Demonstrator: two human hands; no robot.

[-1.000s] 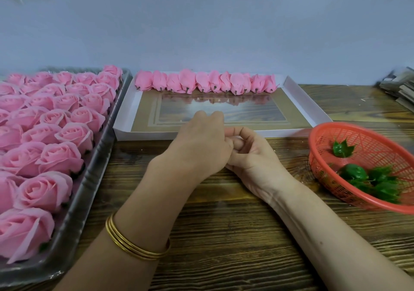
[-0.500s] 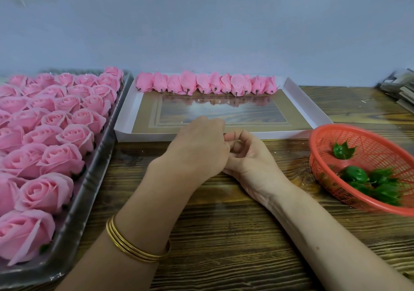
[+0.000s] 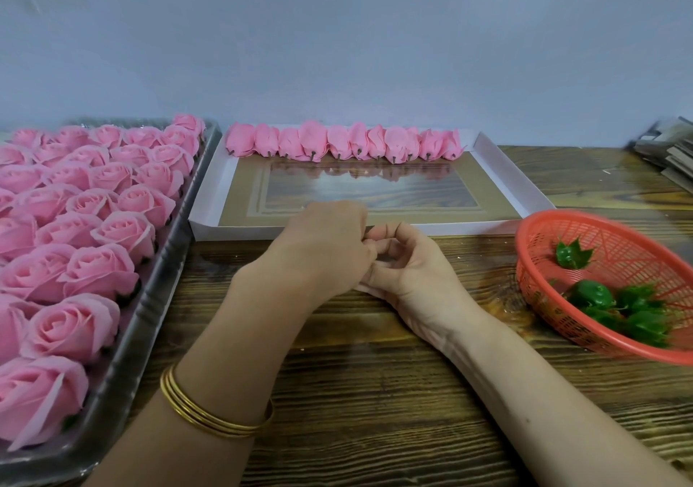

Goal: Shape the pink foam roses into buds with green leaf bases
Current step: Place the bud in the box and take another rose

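Observation:
My left hand (image 3: pixel 322 250) and my right hand (image 3: pixel 416 273) meet above the wooden table (image 3: pixel 375 411), just in front of the white tray (image 3: pixel 412 228). Both have curled fingers, and the left knuckles cover the right fingertips. No rose or leaf shows between them, so I cannot tell what they hold, if anything. Several open pink foam roses (image 3: pixel 93 224) fill a silver tray (image 3: pixel 157 318) on the left. A row of shaped pink buds (image 3: pixel 345 145) lies along the white tray's far edge. Several green leaf bases (image 3: pixel 592 293) sit in a red basket (image 3: pixel 525 261) on the right.
A stack of flat grey items (image 3: pixel 671 153) lies at the far right edge of the table. A plain wall rises right behind the trays. Gold bangles (image 3: pixel 210 415) circle my left wrist.
Both hands stay pressed together at the same spot. Only the fingers shift slightly, and the right index finger curls in a little more.

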